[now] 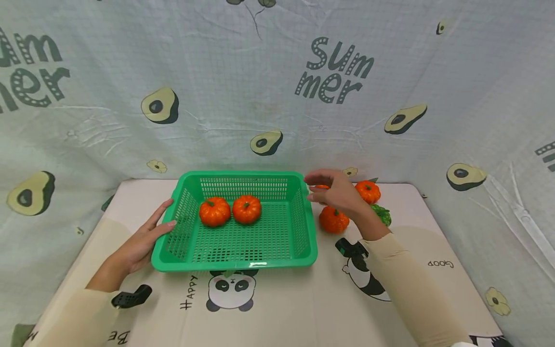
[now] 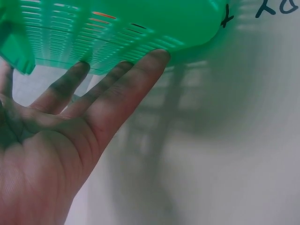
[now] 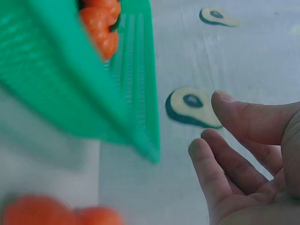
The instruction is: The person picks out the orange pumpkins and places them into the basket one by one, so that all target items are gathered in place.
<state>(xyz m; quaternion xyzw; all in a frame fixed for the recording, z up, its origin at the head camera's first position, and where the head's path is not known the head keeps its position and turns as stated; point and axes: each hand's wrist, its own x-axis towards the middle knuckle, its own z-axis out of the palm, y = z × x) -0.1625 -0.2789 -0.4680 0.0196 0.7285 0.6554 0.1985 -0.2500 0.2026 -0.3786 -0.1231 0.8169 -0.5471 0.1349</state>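
Observation:
A green plastic basket [image 1: 256,262] holds two small orange pumpkins [image 1: 214,212], side by side. At its left side, my left hand [image 1: 140,241] holds the rim, with the thumb over the edge; in the left wrist view the other fingers [image 2: 126,93] lie nearly straight against the slotted outer wall. Just beyond the basket's right edge hovers my right hand [image 1: 336,193], holding nothing, thumb and fingertips apart. Below that hand sits an orange pumpkin [image 1: 334,220]; another orange thing is mostly hidden behind its fingers.
Right of the right hand are another orange pumpkin [image 1: 368,192] and a bumpy green item [image 1: 382,215], partly covered by the forearm. A printed cloth wall [image 1: 217,125] closes off the back of the table [image 1: 277,308].

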